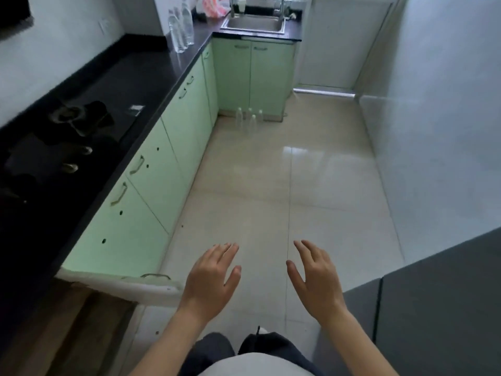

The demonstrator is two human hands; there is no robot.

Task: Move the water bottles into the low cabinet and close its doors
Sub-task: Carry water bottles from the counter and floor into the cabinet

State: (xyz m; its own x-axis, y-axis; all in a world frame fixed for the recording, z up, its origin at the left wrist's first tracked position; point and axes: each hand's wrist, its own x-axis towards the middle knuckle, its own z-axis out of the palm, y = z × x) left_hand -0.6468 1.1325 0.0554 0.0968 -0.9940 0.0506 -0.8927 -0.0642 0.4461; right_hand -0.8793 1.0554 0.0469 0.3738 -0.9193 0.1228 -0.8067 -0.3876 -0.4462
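Hob (62, 137) lies far to the left of the left hand (210, 278), set into the black counter (141, 74). Under the counter a row of green cabinets (151, 191) runs ahead and to the left of that hand, their doors shut. Just left of the hand a white-edged door (122, 284) with a metal handle stands swung out over the floor (244, 207). Its end meets the wrist in the view, and I cannot tell whether they touch.

Far ahead and left of the hand, the counter bottles (181, 28) stand upright in a tight group near the counter's corner. They are clear, and their number is hard to tell.

The left hand hangs over the floor palm down, fingers straight and a little spread, holding nothing. Far ahead, roughly between the two hands, four floor bottles (249, 120) stand upright and close together. They are just in front of the sink cabinet (252, 74), whose two doors are shut. The sink (254, 23) sits above it.

The right hand (314, 280) is level with the left and near it, the two apart. Its fingers are straight, the thumb held wide, and it grasps nothing. Just right of it and below stands a grey block (433, 308).
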